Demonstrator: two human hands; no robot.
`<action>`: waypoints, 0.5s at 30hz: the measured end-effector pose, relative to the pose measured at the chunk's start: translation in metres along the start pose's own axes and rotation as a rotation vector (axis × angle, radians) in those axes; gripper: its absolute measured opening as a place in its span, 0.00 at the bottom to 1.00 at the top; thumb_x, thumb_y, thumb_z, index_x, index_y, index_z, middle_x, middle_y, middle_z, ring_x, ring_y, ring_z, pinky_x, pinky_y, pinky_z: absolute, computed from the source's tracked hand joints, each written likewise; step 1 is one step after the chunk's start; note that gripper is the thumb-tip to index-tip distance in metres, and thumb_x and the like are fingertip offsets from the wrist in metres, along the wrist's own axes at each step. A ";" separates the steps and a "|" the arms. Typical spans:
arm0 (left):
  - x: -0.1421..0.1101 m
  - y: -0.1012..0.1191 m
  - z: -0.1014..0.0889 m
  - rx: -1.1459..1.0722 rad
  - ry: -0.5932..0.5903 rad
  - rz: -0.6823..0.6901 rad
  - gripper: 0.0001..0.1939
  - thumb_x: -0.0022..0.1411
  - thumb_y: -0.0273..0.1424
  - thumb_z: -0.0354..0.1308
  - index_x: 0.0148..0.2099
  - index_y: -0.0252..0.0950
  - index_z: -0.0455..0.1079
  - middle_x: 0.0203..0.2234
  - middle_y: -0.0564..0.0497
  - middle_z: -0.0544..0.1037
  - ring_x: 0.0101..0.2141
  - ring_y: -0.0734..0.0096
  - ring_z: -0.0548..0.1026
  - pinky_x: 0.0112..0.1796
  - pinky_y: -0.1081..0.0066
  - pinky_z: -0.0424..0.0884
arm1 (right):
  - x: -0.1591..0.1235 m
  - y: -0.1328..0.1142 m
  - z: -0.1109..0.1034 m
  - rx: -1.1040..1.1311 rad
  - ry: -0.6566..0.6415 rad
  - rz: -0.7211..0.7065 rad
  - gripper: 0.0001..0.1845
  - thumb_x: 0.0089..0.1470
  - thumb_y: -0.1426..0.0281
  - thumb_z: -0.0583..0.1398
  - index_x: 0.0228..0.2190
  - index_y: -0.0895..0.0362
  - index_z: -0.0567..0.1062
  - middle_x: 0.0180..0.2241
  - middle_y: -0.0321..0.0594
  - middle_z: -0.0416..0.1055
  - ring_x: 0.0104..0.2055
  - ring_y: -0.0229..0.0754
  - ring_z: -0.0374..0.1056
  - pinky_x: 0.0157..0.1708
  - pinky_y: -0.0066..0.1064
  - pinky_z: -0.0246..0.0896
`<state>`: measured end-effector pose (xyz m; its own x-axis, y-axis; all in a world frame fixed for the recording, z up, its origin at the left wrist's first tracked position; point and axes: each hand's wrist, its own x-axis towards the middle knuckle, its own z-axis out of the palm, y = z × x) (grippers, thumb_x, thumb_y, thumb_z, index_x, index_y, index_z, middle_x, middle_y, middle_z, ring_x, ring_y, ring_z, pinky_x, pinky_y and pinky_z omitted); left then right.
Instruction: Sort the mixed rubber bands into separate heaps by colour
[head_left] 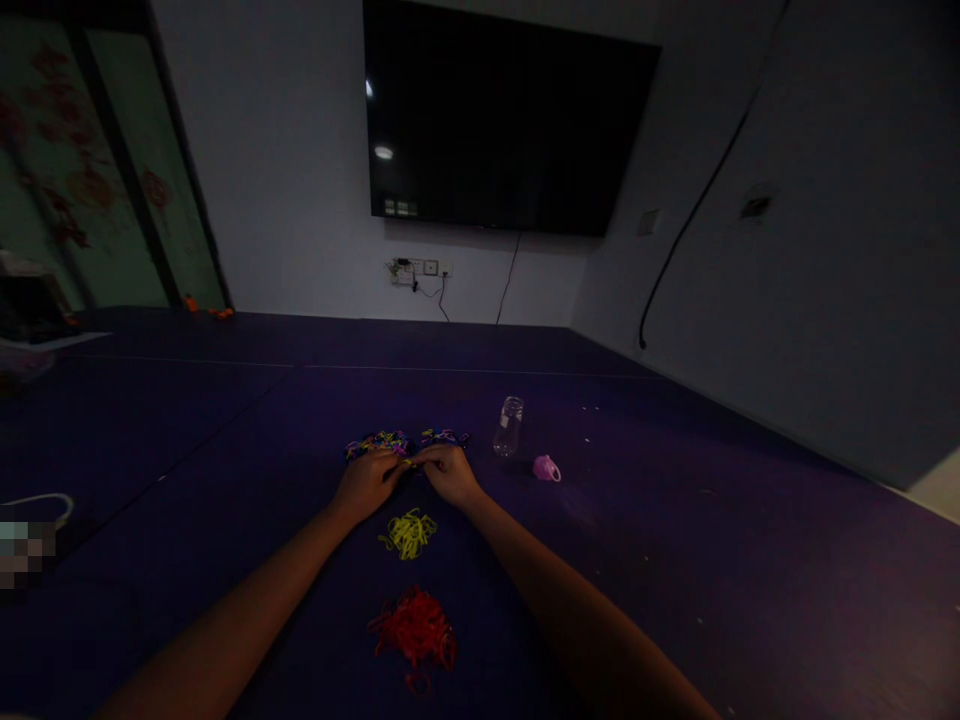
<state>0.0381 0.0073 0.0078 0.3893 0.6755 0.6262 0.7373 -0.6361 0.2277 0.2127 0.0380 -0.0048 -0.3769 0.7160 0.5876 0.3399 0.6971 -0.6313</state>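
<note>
My left hand [369,480] and my right hand [448,474] meet at their fingertips, just in front of a pile of mixed-colour rubber bands [380,443]. A small yellow rubber band [407,462] shows at the pinched fingertips of my left hand. My right hand's fingers are closed close beside it; what they grip is hidden. A smaller mixed bunch of rubber bands [444,437] lies behind my right hand. Nearer to me are a heap of yellow-green rubber bands [409,535] and a larger heap of red rubber bands [417,630].
On the dark purple surface [600,560], a clear bottle [508,427] stands right of my hands, with a pink lid with a loop [545,468] near it. Small white specks lie farther right. A large television [510,120] hangs on the wall ahead.
</note>
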 end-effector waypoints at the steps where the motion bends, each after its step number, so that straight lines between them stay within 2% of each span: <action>1: 0.000 0.000 0.000 -0.006 -0.001 0.005 0.13 0.63 0.32 0.50 0.31 0.36 0.73 0.24 0.49 0.76 0.29 0.68 0.74 0.32 0.71 0.67 | 0.000 0.000 0.001 0.018 -0.001 0.012 0.20 0.44 0.81 0.51 0.28 0.54 0.80 0.31 0.37 0.77 0.35 0.39 0.72 0.38 0.29 0.65; 5: 0.000 -0.001 0.000 -0.019 0.008 0.028 0.15 0.64 0.34 0.49 0.31 0.36 0.74 0.24 0.49 0.77 0.28 0.68 0.74 0.30 0.71 0.68 | -0.001 0.000 0.002 0.074 -0.026 0.044 0.21 0.44 0.80 0.51 0.32 0.54 0.80 0.33 0.38 0.77 0.36 0.40 0.72 0.40 0.31 0.66; 9: -0.001 -0.003 0.002 -0.047 0.039 0.065 0.13 0.64 0.33 0.50 0.34 0.37 0.75 0.27 0.49 0.78 0.31 0.68 0.75 0.33 0.70 0.69 | -0.002 -0.003 0.002 0.074 -0.050 0.034 0.23 0.44 0.80 0.50 0.35 0.53 0.79 0.34 0.37 0.77 0.36 0.41 0.72 0.40 0.32 0.65; 12: -0.003 -0.006 0.004 -0.024 0.042 0.077 0.12 0.63 0.31 0.51 0.31 0.36 0.74 0.25 0.49 0.76 0.29 0.68 0.75 0.31 0.71 0.69 | -0.003 -0.006 0.002 0.089 -0.043 0.043 0.26 0.44 0.79 0.50 0.43 0.54 0.76 0.34 0.36 0.77 0.35 0.40 0.71 0.39 0.32 0.65; 15: -0.004 -0.008 0.005 0.016 0.052 0.094 0.13 0.62 0.28 0.50 0.27 0.36 0.72 0.21 0.50 0.74 0.27 0.69 0.73 0.30 0.71 0.68 | -0.005 -0.006 0.001 0.121 -0.046 0.054 0.33 0.44 0.79 0.50 0.53 0.55 0.67 0.32 0.34 0.77 0.33 0.39 0.70 0.38 0.31 0.65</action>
<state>0.0336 0.0115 -0.0006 0.4287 0.5926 0.6820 0.7076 -0.6895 0.1543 0.2110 0.0301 -0.0043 -0.4008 0.7476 0.5296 0.2549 0.6462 -0.7193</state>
